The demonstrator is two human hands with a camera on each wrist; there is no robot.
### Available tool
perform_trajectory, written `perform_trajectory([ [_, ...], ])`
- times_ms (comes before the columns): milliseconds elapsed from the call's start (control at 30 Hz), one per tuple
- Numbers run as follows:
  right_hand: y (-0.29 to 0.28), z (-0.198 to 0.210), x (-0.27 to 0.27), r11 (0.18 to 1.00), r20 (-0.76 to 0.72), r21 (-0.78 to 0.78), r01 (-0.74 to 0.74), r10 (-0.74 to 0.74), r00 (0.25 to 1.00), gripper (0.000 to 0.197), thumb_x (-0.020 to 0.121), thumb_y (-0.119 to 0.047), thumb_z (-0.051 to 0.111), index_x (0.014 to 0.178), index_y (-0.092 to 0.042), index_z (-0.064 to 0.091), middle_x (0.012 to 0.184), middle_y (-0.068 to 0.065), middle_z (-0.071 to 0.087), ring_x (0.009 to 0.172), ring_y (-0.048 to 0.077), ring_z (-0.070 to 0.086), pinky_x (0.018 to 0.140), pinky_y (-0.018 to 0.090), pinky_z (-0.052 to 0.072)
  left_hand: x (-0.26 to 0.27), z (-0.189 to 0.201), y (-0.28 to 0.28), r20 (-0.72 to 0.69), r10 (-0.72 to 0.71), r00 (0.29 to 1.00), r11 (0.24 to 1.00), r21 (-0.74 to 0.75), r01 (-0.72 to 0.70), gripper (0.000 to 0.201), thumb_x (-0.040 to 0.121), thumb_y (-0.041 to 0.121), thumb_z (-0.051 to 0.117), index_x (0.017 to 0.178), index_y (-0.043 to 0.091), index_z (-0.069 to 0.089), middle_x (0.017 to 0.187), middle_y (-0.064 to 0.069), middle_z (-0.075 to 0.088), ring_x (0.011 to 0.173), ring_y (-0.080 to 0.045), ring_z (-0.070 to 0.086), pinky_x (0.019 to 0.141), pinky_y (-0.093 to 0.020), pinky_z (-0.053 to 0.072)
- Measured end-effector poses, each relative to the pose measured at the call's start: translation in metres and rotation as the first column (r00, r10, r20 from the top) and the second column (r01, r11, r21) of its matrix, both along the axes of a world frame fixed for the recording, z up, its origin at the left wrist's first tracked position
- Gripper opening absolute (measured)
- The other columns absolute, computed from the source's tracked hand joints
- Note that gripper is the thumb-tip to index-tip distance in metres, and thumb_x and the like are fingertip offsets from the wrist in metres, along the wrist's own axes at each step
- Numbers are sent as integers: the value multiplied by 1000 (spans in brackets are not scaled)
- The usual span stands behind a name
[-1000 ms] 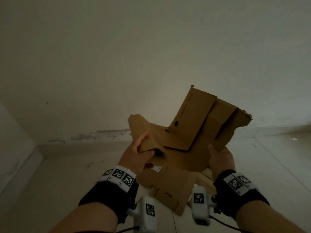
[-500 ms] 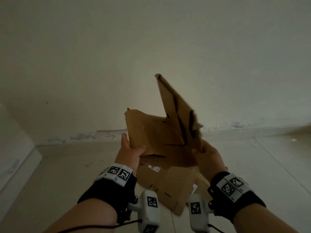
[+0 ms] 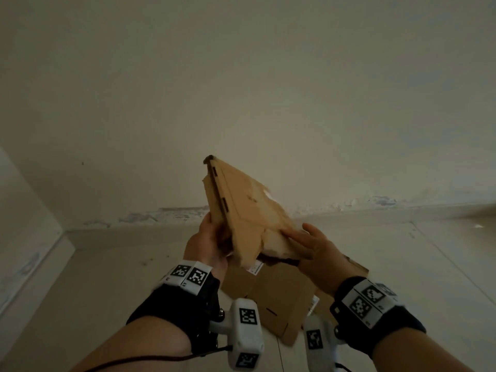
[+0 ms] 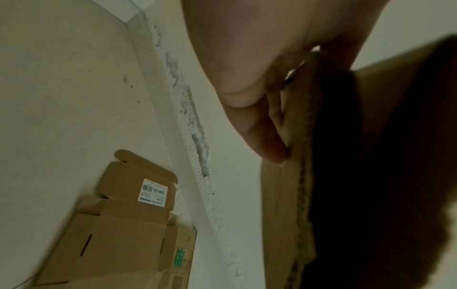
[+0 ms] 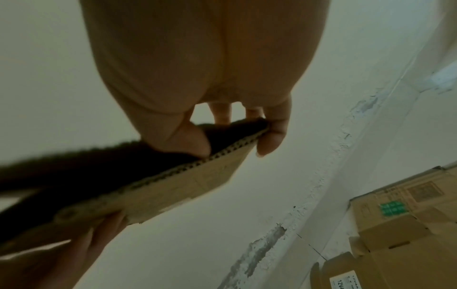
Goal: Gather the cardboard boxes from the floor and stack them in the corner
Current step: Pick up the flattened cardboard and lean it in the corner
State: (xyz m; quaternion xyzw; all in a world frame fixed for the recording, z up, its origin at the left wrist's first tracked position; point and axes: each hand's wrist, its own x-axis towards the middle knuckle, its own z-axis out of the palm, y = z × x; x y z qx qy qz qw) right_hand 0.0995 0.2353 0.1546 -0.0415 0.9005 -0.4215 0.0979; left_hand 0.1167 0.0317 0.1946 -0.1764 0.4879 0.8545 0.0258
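- Folded nearly shut now, the torn cardboard piece (image 3: 243,210) had its flaps splayed wide a second ago; they have swung together into a narrow wedge pointing toward 12 o'clock.
- Left hand (image 3: 206,244) grips the wedge's lower edge at about 9 o'clock, thumb on one face and fingers curled behind, as the left wrist view confirms.
- Right hand (image 3: 312,244) lies at 3 o'clock with fingers almost straight across the upper face; in the right wrist view its thumb (image 5: 183,140) and a fingertip (image 5: 273,135) nip the corrugated edge.
- Held up in front of the wall, the piece hangs above the flattened boxes (image 3: 273,299) lying on the floor (image 3: 107,291) at 6 o'clock, close by the skirting.
- To do this step well, I'd say press both faces flat together before lowering, so the flaps cannot spring open.
- Set it square on the pile, ragged edge toward the wall; a loose drop would likely let it slide off.
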Motion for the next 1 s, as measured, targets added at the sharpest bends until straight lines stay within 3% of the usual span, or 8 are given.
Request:
perform_trajectory([
  [133,-5,1,-1,997,-83,77,27,-21,996,58,87,-3,52,130,-42,51,153,0,29,142,26,21,119,44,22,0,-4,-1,42,-86,995,996,-30,87,71,73,72,42,122,23,58,122,-12,63,112,-34,58,91,-50,48],
  [233,-6,11,6,993,-85,121,-1,11,996,64,86,0,48,130,-47,47,151,-5,27,139,26,17,118,42,19,0,-9,-2,60,-65,996,996,-54,68,58,78,39,62,129,13,52,123,-16,63,109,-35,61,84,-44,52],
  [333,-9,14,14,971,-52,203,-126,139,989,77,76,-4,49,138,-47,32,152,-10,21,139,26,11,118,45,20,-4,-12,-5,114,44,993,989,-147,-27,41,81,17,58,120,6,57,108,-18,69,88,-32,66,73,-37,53],
  [433,-11,5,14,944,-69,309,-114,142,987,82,76,-19,58,143,-45,18,153,-15,17,140,23,11,117,47,21,-5,-13,-5,124,84,989,977,-204,-57,36,80,16,58,114,5,60,96,-15,70,78,-30,66,72,-39,54],
  [633,-9,-5,8,956,-357,242,163,-68,931,38,92,-23,48,127,-37,53,121,-5,64,113,25,54,93,38,48,0,0,5,35,15,999,998,53,-17,33,86,30,56,113,11,59,106,-15,68,90,-29,67,77,-41,56],
  [700,-9,-3,7,969,-305,117,217,-173,936,29,93,-24,48,118,-33,60,100,1,70,92,24,64,78,34,53,0,1,5,-6,7,1000,997,82,-6,38,84,40,55,116,18,56,113,-15,67,89,-30,68,71,-39,58],
  [833,-8,-1,9,966,-152,-31,257,-259,954,24,92,-24,51,113,-24,63,96,4,69,86,22,63,79,35,53,-1,-3,5,3,18,1000,999,28,-18,57,82,43,56,133,20,46,131,-13,57,101,-28,64,77,-39,52],
  [1000,-11,-3,5,939,-39,-167,300,-310,950,24,92,-26,53,114,-19,60,93,0,62,87,21,58,81,31,47,-4,-8,-3,64,49,997,997,-68,-45,31,86,36,56,113,23,50,119,-8,58,107,-29,59,84,-39,49],
])
